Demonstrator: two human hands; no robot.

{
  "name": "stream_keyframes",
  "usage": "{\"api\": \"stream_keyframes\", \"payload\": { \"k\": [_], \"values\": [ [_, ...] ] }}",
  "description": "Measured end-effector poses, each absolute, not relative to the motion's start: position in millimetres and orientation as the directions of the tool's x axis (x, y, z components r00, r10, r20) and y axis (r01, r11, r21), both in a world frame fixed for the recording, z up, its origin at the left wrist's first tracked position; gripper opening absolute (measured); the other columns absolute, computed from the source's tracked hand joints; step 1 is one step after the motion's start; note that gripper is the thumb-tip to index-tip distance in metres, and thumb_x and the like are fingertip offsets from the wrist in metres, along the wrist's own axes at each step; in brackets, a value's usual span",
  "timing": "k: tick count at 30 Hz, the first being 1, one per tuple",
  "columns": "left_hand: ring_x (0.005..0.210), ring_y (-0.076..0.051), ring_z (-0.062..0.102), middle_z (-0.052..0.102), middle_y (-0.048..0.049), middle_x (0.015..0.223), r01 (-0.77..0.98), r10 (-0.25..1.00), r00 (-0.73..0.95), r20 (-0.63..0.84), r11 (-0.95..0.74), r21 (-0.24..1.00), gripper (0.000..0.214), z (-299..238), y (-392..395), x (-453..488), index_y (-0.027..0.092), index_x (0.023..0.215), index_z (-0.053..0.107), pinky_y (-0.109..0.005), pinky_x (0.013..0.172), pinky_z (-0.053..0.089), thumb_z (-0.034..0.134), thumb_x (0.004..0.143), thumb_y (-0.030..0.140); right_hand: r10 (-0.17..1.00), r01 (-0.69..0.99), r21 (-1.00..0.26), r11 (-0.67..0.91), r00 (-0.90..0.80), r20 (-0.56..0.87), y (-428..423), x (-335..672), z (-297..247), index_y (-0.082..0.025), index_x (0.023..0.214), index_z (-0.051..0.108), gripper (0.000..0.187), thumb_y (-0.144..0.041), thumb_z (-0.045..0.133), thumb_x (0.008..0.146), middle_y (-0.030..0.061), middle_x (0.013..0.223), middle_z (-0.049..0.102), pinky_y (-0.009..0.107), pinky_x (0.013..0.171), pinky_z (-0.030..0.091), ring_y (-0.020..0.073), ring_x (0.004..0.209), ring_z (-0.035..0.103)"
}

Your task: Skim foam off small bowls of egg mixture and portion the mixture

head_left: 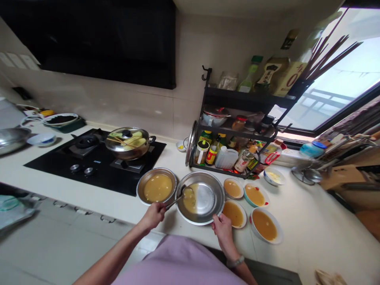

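My left hand [155, 216] is closed around the handle of a metal ladle [187, 192]. The ladle's head dips into a shallow pool of yellowish liquid in a steel basin [209, 198]. With my right hand [222, 228] I grip that basin's near right rim. It looks tilted, since the liquid gathers on its left side and the right of the bottom is bare. Just left stands a second steel basin [175, 183] holding more of the yellowish liquid. Several bowls of orange-brown liquid, among them a large white bowl [279, 234], sit to the right.
A lidded pot [128, 152] stands on the black gas hob [102, 178] at left. Behind the basins is a black rack [240, 132] crowded with bottles and jars. A small bowl with pale contents [273, 176] is at the back right. The counter's front edge runs close to my body.
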State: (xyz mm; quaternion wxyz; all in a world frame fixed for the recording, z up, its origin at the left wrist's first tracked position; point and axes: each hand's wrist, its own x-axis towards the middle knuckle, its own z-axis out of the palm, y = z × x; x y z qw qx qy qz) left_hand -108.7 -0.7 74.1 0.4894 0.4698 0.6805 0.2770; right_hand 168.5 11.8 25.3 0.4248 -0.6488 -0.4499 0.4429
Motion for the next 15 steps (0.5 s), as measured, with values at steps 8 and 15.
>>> {"api": "stream_keyframes", "payload": {
  "k": [8, 15],
  "values": [
    [0.034, -0.001, 0.013, 0.034, 0.012, 0.042, -0.015, 0.805, -0.047, -0.592, 0.592, 0.806, 0.033, 79.5, -4.7, -110.7, 0.02, 0.073, 0.044, -0.019, 0.038, 0.007, 0.062, 0.066, 0.047, 0.958, 0.202, -0.946, -0.252, 0.192, -0.214, 14.0, 171.5, 23.4, -0.02, 0.051, 0.047, 0.029, -0.044, 0.051, 0.068, -0.0042, 0.037, 0.044, 0.021, 0.036, 0.024, 0.0082, 0.034, 0.034],
    [0.036, -0.005, 0.026, 0.038, 0.0085, 0.042, 0.162, 0.856, -0.147, -0.496, 0.516, 0.841, 0.023, 80.0, -6.0, -112.2, 0.018, 0.067, 0.048, -0.02, 0.04, 0.017, 0.056, 0.07, 0.039, 0.951, 0.186, -0.944, -0.272, 0.2, -0.235, 15.4, 172.0, 22.1, -0.021, 0.05, 0.045, 0.03, -0.045, 0.053, 0.066, -0.0047, 0.037, 0.043, 0.021, 0.035, 0.023, 0.0078, 0.033, 0.033]
  ]
}}
